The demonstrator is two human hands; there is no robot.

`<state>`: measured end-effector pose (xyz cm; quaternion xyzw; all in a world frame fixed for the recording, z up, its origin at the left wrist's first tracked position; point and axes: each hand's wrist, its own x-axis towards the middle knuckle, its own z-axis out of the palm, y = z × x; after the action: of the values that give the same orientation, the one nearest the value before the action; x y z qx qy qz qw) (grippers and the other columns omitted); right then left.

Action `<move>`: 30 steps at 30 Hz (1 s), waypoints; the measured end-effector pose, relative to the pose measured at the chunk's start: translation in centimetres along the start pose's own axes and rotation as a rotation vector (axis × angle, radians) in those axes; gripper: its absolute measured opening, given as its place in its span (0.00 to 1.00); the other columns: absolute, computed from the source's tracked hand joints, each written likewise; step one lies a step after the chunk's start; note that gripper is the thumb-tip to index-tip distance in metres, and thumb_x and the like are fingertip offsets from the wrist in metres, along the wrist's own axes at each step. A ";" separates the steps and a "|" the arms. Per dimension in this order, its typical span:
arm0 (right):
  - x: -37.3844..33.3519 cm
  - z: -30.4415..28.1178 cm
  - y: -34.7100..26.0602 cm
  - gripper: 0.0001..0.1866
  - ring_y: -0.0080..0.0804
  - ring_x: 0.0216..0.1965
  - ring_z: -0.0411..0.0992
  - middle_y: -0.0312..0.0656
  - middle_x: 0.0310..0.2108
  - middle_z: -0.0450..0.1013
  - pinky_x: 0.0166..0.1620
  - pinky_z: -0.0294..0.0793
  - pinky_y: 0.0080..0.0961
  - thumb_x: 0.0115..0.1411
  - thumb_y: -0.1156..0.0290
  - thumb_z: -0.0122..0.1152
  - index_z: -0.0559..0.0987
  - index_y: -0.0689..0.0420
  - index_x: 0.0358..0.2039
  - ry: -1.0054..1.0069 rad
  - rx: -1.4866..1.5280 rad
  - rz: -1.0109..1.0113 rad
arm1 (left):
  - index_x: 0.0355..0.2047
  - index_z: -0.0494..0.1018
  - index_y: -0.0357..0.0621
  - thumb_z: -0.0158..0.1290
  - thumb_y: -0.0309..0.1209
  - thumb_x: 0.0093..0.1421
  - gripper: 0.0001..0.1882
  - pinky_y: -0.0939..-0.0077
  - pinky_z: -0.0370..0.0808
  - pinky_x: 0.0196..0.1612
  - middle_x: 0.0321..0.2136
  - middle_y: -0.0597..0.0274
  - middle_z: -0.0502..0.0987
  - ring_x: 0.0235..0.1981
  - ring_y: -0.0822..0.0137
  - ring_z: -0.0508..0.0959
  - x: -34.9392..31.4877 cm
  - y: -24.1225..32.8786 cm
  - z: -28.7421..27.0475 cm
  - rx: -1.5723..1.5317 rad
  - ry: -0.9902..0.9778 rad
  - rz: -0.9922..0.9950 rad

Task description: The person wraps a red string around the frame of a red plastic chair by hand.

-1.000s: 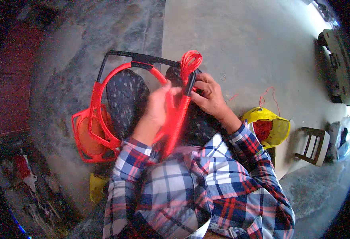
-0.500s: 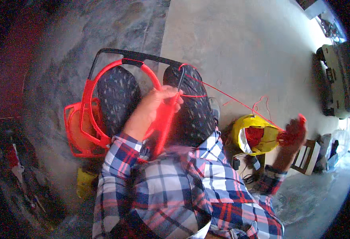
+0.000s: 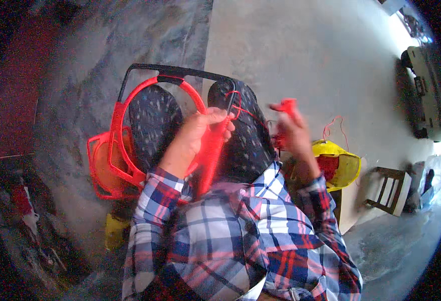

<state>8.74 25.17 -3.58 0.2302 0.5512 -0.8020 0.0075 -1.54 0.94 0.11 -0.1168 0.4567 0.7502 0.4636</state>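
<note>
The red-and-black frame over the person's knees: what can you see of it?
The frame looks rigid: a black top bar and upper corners, with red sides below. Inside is a red ring, meeting the bar at a black patch. It sits over the person's knees, its right side gripped by the left hand. Red cord loops around the black part of that side. Blur hides the red part's texture; its material is uncertain.

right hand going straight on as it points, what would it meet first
The way ahead of the right hand looks free over the grey floor, as far as the picture shows, though depth is unclear.
</note>
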 end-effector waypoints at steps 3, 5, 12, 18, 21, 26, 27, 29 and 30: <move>0.9 4.3 0.3 0.15 0.16 0.29 0.64 0.32 0.32 0.70 0.32 0.66 0.16 0.61 0.71 0.53 0.69 0.57 0.49 -0.204 -0.329 -0.247 | 0.37 0.73 0.38 0.56 0.34 0.56 0.13 0.73 0.76 0.26 0.24 0.56 0.77 0.21 0.65 0.77 0.0 0.1 0.3 0.039 -0.003 -0.004; -0.3 5.1 -2.1 0.15 0.19 0.32 0.66 0.33 0.32 0.70 0.36 0.68 0.19 0.60 0.71 0.54 0.70 0.56 0.48 -0.329 -0.508 -0.205 | 0.37 0.73 0.39 0.55 0.36 0.57 0.14 0.74 0.75 0.25 0.23 0.57 0.77 0.20 0.66 0.77 -0.2 0.2 0.0 0.047 0.014 0.017; -8.7 0.7 -4.3 0.15 0.20 0.37 0.68 0.32 0.34 0.72 0.41 0.67 0.18 0.54 0.70 0.58 0.72 0.58 0.43 -0.401 -0.094 -0.093 | 0.35 0.74 0.42 0.55 0.38 0.56 0.13 0.73 0.74 0.24 0.22 0.59 0.77 0.18 0.66 0.76 0.2 0.6 0.1 -0.056 0.049 -0.024; -3.9 -2.9 -5.7 0.16 0.22 0.22 0.64 0.35 0.30 0.68 0.26 0.64 0.19 0.56 0.74 0.48 0.72 0.59 0.45 0.275 -0.061 -0.142 | 0.34 0.72 0.41 0.55 0.36 0.55 0.11 0.71 0.74 0.24 0.22 0.58 0.76 0.18 0.65 0.76 0.5 0.8 -0.8 0.009 0.067 -0.057; -2.4 -1.6 -3.6 0.13 0.38 0.28 0.71 0.42 0.38 0.72 0.34 0.72 0.33 0.52 0.74 0.55 0.75 0.58 0.40 -0.309 -0.842 -0.667 | 0.34 0.72 0.41 0.54 0.36 0.56 0.11 0.71 0.74 0.24 0.22 0.57 0.76 0.19 0.65 0.76 0.3 0.7 -1.3 0.027 0.021 -0.095; 0.5 6.1 -2.1 0.19 0.41 0.39 0.72 0.44 0.40 0.72 0.43 0.71 0.31 0.50 0.78 0.57 0.74 0.58 0.45 -0.616 -1.055 -0.438 | 0.34 0.71 0.40 0.53 0.32 0.57 0.09 0.73 0.75 0.25 0.21 0.56 0.75 0.19 0.64 0.76 -1.2 0.4 0.9 0.025 -0.016 -0.064; 1.2 7.3 -2.2 0.20 0.38 0.38 0.72 0.43 0.40 0.73 0.43 0.71 0.30 0.50 0.78 0.58 0.74 0.58 0.46 -0.442 -0.722 -0.461 | 0.33 0.71 0.41 0.53 0.32 0.57 0.08 0.71 0.76 0.25 0.21 0.55 0.76 0.19 0.63 0.76 -1.4 0.4 1.4 0.039 -0.029 -0.075; 2.1 8.2 -2.9 0.20 0.35 0.37 0.72 0.43 0.39 0.73 0.42 0.71 0.28 0.50 0.77 0.58 0.74 0.59 0.46 -0.272 -0.390 -0.483 | 0.32 0.70 0.43 0.53 0.31 0.56 0.07 0.70 0.76 0.25 0.22 0.54 0.76 0.20 0.62 0.77 -1.2 -0.3 1.5 0.033 -0.059 -0.048; 2.3 8.4 -3.4 0.20 0.32 0.37 0.71 0.43 0.40 0.73 0.42 0.71 0.28 0.49 0.77 0.59 0.73 0.59 0.46 -0.332 -0.100 -0.334 | 0.32 0.70 0.43 0.53 0.31 0.56 0.07 0.70 0.76 0.25 0.22 0.54 0.76 0.20 0.62 0.77 -0.8 -0.4 1.5 0.037 -0.063 -0.045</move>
<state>2.73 19.62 0.94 -0.0001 0.6119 -0.7906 -0.0235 -0.44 1.68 1.22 -0.0950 0.4530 0.7342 0.4966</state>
